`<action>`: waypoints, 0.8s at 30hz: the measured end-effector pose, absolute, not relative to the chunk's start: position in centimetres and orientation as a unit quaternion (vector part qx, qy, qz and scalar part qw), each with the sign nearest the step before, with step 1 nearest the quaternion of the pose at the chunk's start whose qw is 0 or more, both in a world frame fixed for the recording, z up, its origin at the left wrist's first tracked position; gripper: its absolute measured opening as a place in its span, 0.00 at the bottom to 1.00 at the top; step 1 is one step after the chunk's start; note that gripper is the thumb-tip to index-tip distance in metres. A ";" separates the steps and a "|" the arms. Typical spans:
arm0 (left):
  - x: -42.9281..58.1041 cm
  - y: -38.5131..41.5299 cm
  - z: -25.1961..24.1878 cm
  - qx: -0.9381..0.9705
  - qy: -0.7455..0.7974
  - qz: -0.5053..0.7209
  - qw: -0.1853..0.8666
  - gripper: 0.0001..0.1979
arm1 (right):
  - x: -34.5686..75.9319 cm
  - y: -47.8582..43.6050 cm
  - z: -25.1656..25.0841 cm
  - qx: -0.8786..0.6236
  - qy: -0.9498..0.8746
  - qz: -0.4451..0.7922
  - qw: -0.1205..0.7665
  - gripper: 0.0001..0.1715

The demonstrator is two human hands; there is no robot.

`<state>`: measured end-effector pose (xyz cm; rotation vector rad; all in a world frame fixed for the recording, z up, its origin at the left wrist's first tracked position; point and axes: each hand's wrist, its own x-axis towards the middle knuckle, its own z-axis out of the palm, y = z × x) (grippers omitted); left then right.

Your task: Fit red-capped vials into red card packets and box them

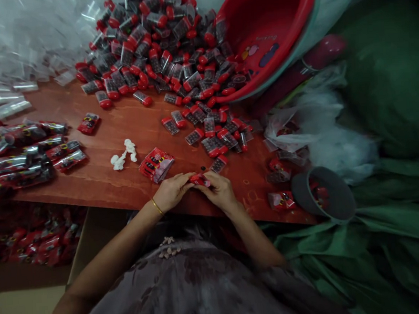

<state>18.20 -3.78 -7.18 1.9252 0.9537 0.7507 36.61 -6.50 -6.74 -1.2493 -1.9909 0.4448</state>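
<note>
Both hands meet at the front edge of the red-brown table, pinching a small red printed packet (199, 179) between them. My left hand (174, 190) has its fingertips closed on the packet's left side, and a gold bangle circles that wrist. My right hand (221, 189) grips the right side with thumb and fingers. Most of the packet is covered by the fingers. A stack of flat red printed wrappers (156, 164) lies just beyond my left hand. One clear container with a red cap (218, 164) and dark contents rests just beyond my right hand.
A big heap of red-capped containers (159, 50) spills from a tipped red basin (265, 28). Filled red packets (18, 151) pile up at left, with more in a box below. Clear tubes (7, 106) lie behind them. A grey bucket (323, 194) stands at the right edge.
</note>
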 end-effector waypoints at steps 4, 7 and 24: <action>18.2 -3.9 -7.8 0.807 0.385 0.285 0.345 0.14 | 37.1 -6.0 -6.8 -0.464 -0.799 0.142 0.357 0.12; 18.4 -4.0 -8.6 0.838 0.374 0.299 0.263 0.14 | 37.4 -5.4 -6.5 -0.446 -0.822 0.117 0.334 0.13; 19.0 -4.8 -9.7 0.856 0.388 0.304 0.154 0.14 | 37.3 -5.5 -6.2 -0.464 -0.790 0.185 0.356 0.17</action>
